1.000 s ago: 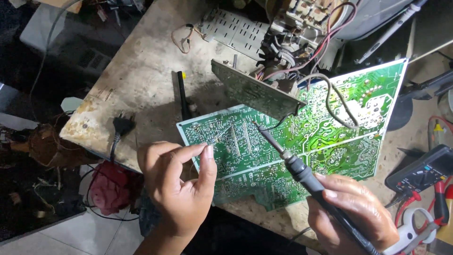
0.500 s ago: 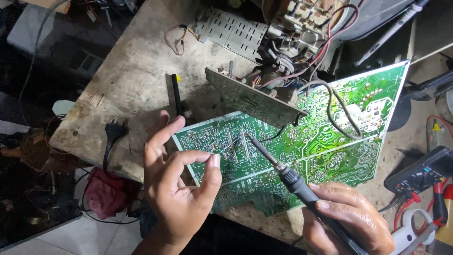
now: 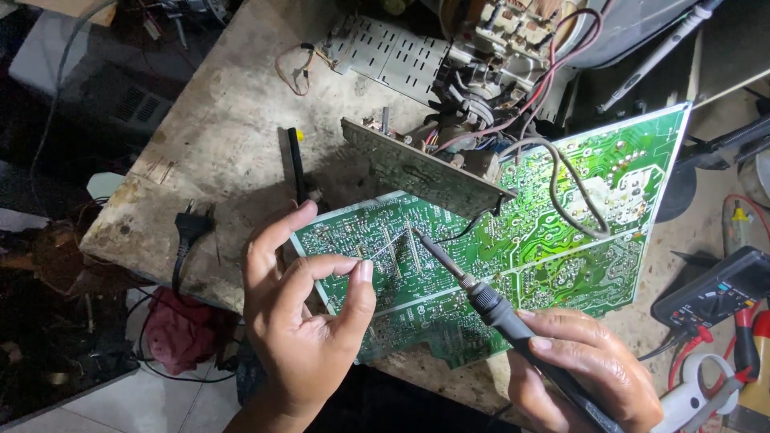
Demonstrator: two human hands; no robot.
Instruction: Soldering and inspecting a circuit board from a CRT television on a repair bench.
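A large green circuit board [image 3: 561, 240] lies solder side up on a worn table [image 3: 233, 136]. My right hand [image 3: 585, 373] grips a black soldering iron [image 3: 489, 303] whose tip rests on the board's left part. My left hand [image 3: 305, 321] hovers at the board's left edge. Its thumb and index finger pinch a thin solder wire [image 3: 381, 252] that reaches toward the iron's tip, while the other fingers spread upward.
A smaller board [image 3: 417, 172] stands on edge behind, wired to a metal chassis [image 3: 481, 56]. A black plug [image 3: 191, 227] and a black rod-like tool [image 3: 297, 164] lie at left. A multimeter [image 3: 714, 293] and red-handled tools [image 3: 746, 345] sit at right.
My left hand has uncurled and its fingertips have moved up to the board. The iron's tip has slid left along the board toward them.
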